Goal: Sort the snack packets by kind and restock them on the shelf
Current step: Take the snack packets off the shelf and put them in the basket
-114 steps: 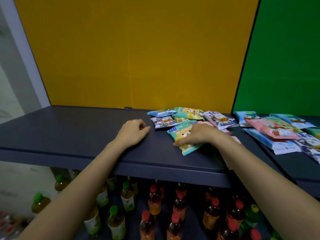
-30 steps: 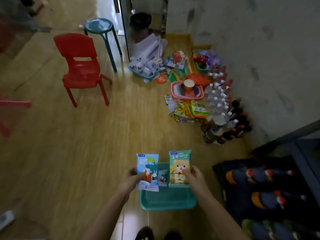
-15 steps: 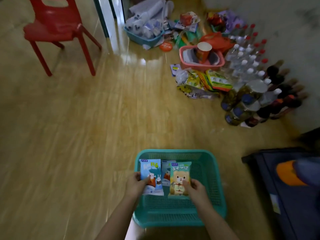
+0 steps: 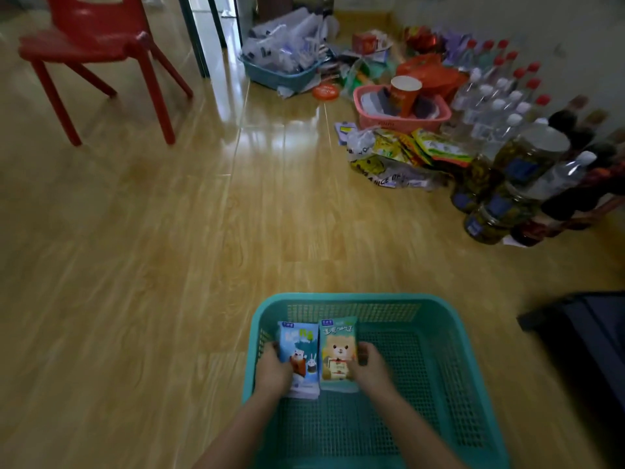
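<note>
Hands grip two packets (image 4: 318, 358) – over teal basket (image 4: 449, 336).

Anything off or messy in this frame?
Held packets look fine: left hand grips the blue packet, right hand the green packet, side by side inside the teal basket. Only mess: loose snack bags lie heaped on the floor in front of the pink basket.

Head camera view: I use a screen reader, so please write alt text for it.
Two bare hands hold snack packets side by side inside a teal plastic mesh basket on a wooden floor: the left hand grips a blue rabbit-print packet, the right hand a green bear-print packet. A red plastic chair and clustered bottles stand beyond.
</note>
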A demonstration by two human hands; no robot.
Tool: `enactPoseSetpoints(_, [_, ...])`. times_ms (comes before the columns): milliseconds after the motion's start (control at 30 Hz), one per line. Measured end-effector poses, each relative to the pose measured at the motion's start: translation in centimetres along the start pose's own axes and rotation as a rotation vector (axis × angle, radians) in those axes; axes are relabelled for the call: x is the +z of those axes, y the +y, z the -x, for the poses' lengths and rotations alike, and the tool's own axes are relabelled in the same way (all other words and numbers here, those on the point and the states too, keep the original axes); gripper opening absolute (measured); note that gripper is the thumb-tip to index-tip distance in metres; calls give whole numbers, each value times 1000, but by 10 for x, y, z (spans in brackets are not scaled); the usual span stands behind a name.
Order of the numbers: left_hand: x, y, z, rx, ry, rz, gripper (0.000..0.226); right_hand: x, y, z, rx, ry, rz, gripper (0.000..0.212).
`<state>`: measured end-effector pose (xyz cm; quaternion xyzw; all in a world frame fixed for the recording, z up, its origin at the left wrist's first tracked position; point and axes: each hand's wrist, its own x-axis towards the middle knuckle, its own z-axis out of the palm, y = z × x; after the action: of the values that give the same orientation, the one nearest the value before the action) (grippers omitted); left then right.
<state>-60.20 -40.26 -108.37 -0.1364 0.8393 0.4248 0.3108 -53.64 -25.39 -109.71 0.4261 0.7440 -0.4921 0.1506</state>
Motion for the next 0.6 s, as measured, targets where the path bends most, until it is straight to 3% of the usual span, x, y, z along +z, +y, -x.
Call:
enactPoseSetpoints(100, [-7, 7, 8, 14, -33, -53, 33, -2, -7, 9, -43, -80, 238, 36])
enactPoseSetpoints(233, [-16, 26, 17, 173, -76, -120, 21, -13, -20, 18, -72, -124, 394, 35])
enactPoseSetpoints(300, [-28, 46, 20, 282, -58, -191, 26, -32, -38, 25, -117, -102, 420, 35])
enactPoseSetpoints(467, [-96, 139, 63, 507, 31, -335, 9, -123, -131, 75, -310, 23, 366, 36])
enactPoseSetpoints(600, [-170, 233, 137, 655, 137, -463, 17, -212, -223, 156, -398, 145, 285, 35])
